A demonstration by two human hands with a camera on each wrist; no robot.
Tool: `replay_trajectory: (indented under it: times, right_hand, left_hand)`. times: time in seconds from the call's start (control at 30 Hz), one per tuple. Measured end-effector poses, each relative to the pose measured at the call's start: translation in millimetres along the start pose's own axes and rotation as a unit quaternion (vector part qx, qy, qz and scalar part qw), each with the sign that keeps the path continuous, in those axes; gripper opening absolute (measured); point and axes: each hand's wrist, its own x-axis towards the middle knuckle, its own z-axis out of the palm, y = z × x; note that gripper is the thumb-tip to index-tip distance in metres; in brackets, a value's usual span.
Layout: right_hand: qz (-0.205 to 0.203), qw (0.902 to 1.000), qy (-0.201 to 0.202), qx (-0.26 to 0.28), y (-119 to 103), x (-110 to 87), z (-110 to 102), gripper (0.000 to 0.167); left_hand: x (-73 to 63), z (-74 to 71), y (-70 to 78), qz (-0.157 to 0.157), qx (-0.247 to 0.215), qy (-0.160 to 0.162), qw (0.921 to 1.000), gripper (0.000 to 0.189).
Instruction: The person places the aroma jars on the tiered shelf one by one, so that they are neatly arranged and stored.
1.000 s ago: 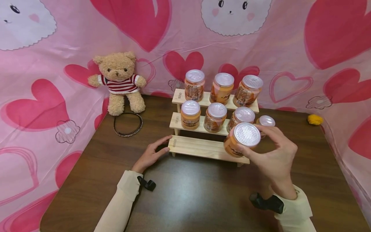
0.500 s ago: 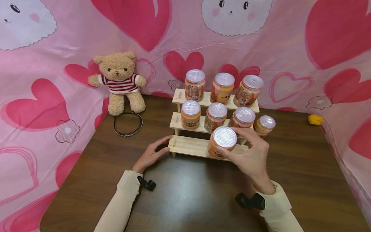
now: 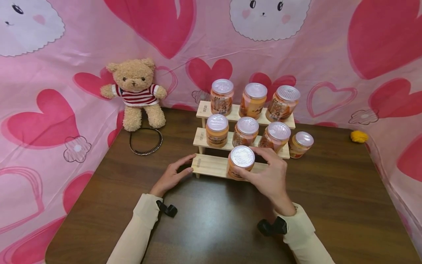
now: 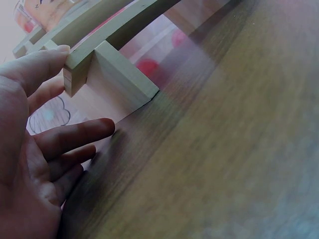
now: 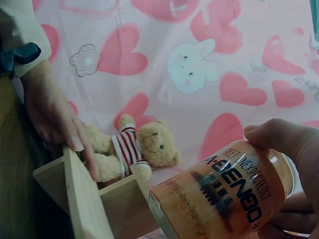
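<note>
In the head view my right hand grips an orange jar with a clear ridged lid, thumb in front and fingers behind. The jar is at the lowest step of a pale wooden three-tier stand; whether its base touches the wood I cannot tell. Dark lettering shows on the same jar in the right wrist view, tilted in that picture. My left hand touches the left end of the lowest step. Its fingertips meet the board's corner in the left wrist view, other fingers stretched out below.
Several similar jars fill the middle step and top step. One more jar stands on the table right of the stand. Behind lie a teddy bear, a dark hair band and a yellow bundle.
My right hand has carried the jar leftward and down, from the lowest step's right end to near its middle. My left hand has stayed in place.
</note>
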Motion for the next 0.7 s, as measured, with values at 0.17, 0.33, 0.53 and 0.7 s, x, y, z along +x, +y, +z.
replay_trajectory:
  times: [0.17,0.33,0.53,0.7]
  right_hand:
    - [0.010,0.9999,-0.003,-0.004,2.9,-2.6,10.5,0.067]
    - [0.019,0.9998,-0.008,-0.006,6.5,-5.6,21.6,0.067]
    - [0.014,0.9998,-0.012,-0.003,10.9,-8.0,33.9,0.066]
    - [0.015,0.9997,-0.018,-0.001,13.9,-9.9,42.0,0.066]
  left_hand:
    - [0.4,-0.8,3.8,-0.006,0.010,-0.008,0.9999,0.052]
    - [-4.3,-3.8,25.9,-0.009,0.005,-0.015,0.9998,0.050]
    - [-7.9,-5.4,37.6,-0.004,0.001,-0.016,0.9999,0.050]
    - [-7.8,-5.2,36.2,0.003,0.000,-0.015,0.9999,0.050]
